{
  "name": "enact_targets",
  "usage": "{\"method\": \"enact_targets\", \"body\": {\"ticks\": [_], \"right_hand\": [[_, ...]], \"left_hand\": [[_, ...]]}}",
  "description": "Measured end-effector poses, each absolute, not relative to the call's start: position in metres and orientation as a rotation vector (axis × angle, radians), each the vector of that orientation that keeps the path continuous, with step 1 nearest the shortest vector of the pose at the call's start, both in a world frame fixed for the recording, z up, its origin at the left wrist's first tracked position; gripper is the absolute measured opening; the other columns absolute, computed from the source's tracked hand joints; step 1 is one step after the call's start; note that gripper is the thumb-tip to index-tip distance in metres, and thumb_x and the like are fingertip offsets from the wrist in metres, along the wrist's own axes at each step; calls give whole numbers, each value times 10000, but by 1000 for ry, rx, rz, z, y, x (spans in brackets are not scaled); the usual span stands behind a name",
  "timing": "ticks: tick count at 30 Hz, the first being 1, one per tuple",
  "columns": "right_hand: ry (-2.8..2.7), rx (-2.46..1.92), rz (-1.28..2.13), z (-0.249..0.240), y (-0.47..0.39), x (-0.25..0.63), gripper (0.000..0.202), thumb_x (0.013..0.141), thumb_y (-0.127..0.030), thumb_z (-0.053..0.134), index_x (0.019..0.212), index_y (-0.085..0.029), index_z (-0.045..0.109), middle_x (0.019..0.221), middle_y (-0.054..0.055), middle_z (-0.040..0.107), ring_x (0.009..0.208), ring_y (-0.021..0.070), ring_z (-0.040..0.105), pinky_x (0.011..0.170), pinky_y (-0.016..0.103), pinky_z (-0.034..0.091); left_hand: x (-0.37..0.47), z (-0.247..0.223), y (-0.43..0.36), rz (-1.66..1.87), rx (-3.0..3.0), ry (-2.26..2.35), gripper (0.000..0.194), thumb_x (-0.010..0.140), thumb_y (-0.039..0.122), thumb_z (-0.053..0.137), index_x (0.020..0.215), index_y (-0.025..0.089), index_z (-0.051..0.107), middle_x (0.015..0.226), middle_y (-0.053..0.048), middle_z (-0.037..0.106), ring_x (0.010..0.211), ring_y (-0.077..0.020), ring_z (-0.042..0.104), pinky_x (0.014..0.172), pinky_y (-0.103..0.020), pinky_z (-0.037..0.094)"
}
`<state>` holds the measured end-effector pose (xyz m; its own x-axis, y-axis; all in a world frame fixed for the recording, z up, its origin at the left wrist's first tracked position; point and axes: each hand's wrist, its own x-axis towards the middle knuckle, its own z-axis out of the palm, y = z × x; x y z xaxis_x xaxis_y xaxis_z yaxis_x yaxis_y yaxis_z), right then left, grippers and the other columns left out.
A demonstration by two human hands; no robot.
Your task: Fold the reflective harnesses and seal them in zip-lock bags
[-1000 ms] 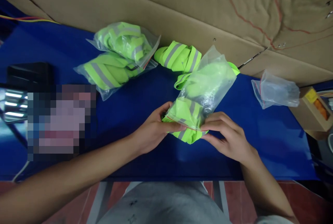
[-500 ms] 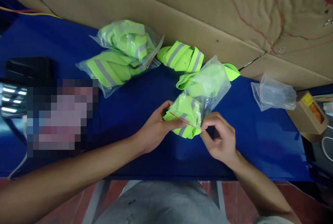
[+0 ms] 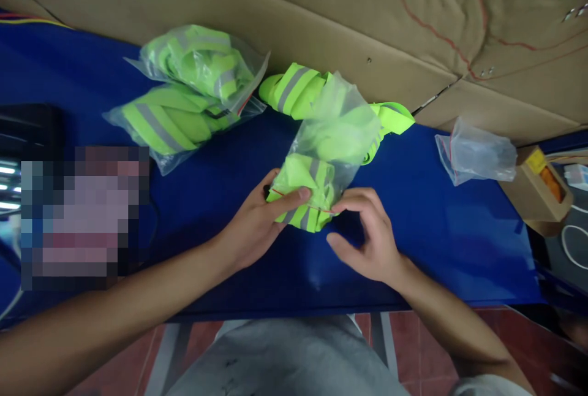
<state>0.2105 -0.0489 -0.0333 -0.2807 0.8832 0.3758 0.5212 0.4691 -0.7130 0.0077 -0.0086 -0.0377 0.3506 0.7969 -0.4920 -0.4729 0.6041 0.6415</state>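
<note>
My left hand [image 3: 261,221] grips the near end of a clear zip bag [image 3: 346,117], thumb on top by its red seal line. Bright yellow-green reflective strap [image 3: 316,169] with grey stripes lies partly inside the bag and bulges out of its near opening. On the right, my right hand [image 3: 367,230] has thumb and index finger spread apart, the index fingertip touching the bag's edge near the red line. Behind the bag lie more loose reflective bands [image 3: 298,89], partly covered by its clear film.
Two filled clear bags of reflective bands, one [image 3: 197,62] behind the other [image 3: 165,120], lie at the back left. Flat zip bags [image 3: 482,154] and a cardboard box [image 3: 539,190] are on the right. Brown cardboard [image 3: 321,10] walls the blue table's [image 3: 436,230] back. A blurred-out device [image 3: 87,212] stands left.
My right thumb and index finger have come apart from their pinch on the bag's edge. The bag has swung left at its far end, and my left thumb has slid over its seal.
</note>
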Motion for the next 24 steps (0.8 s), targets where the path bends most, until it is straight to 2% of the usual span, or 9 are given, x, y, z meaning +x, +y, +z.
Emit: {"method": "enact_targets", "body": {"ticks": [2,4,7,9,13,16,21,24], "right_hand": [[-1720,-1238,792,-38,-46,210,249,912,-290,780,1088,-269,605,1117,48,598,1079,205,621,958,386,554],[-1432,-1258,1028,-43,-44,208,367,864,-366,843,1084,-288,559,1133,28,592,1059,184,626,947,355,561],[-1096,-1205,1463,-45,-45,202,558,781,-447,907,1187,-318,547,1211,21,649,1109,191,649,974,349,570],[-956,-1175,1646,-42,-47,198,522,798,-465,892,1206,-319,601,1214,21,684,1131,198,657,996,354,562],[-804,-1181,1630,-35,-50,192,262,868,-429,840,1058,-304,710,1021,-18,703,936,133,642,855,256,546],[-762,-1174,1622,-32,-50,194,195,884,-381,831,1042,-308,744,964,-32,711,846,104,621,754,213,519],[-901,-1118,1628,-31,-46,208,299,865,-355,850,1147,-307,762,1090,3,764,1006,170,700,891,294,575],[-1000,-1086,1652,-31,-45,214,304,887,-317,832,1184,-316,764,1120,5,771,1003,167,712,913,308,584]], "left_hand": [[7,-38,-8,866,447,838,415,808,292,900,1144,214,670,1107,-16,756,987,-179,730,858,-269,597],[6,-38,-9,851,458,787,416,839,319,875,1191,225,673,1141,-26,762,1015,-200,742,871,-289,607],[7,-37,-13,854,461,730,447,842,360,873,1216,230,665,1174,-47,764,1075,-238,743,900,-322,608],[8,-38,-15,862,465,735,477,825,374,889,1215,225,658,1193,-56,760,1122,-253,731,943,-340,599],[11,-47,-22,898,549,809,541,822,383,898,1276,249,636,1215,-31,749,1139,-215,705,988,-319,576],[10,-51,-25,942,683,855,524,834,355,891,1286,266,642,1191,-8,749,1087,-177,702,947,-277,577],[-1,-42,-17,801,792,802,500,733,280,954,1159,211,703,1128,-36,769,1029,-202,734,897,-285,605],[-5,-35,-12,820,716,669,790,645,234,991,1336,317,617,1295,-32,727,1153,-269,728,904,-352,640]]}}
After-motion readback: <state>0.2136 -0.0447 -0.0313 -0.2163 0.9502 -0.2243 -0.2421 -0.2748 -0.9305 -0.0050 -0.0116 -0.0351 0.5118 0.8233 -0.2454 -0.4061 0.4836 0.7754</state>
